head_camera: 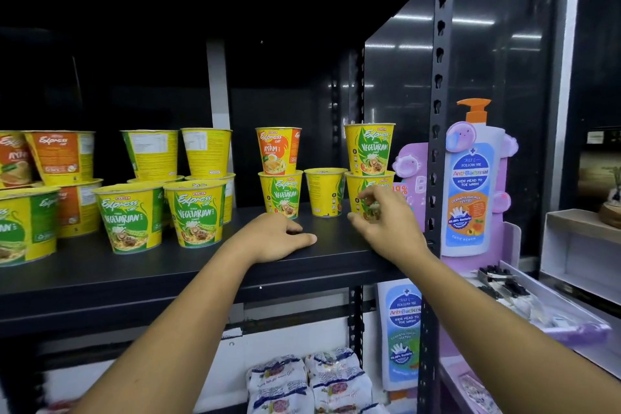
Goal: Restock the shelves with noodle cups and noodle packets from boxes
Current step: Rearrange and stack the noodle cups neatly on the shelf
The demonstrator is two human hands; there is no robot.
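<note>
Shelf [168, 265] of yellow and orange noodle cups, viewed from the head, down along two bare forearms. At the far right of the row, lower right cup [359, 182], upright, long axis vertical, carrying a second cup [369, 149] stacked on its lid.

Directly in front of that lower cup, right hand [386, 222], much the nearer of the two hands. Reaches in from the front right, with fingers [368, 195] curled across the cup's lower front and thumb low on its left side. Appears to pinch the cup near its base; firmness of the hold lost in blur.

Just left of it, single cup [324, 193], unstacked, close beside the pair. Further left, left hand [275, 239], palm down on the bare front edge of the board, fingers loosely bent, thumb stretched rightward. Holds nothing and touches no cup.

Close on the right, black upright post [437, 144], with little room to spare on that side. On the level below, noodle packets [309, 383] in white wrappers.

Likely step: settling the right-hand stack into place. Calls for a gentle push straight back or leftward, away from the post, with care for the top-heavy stack above the fingers.
</note>
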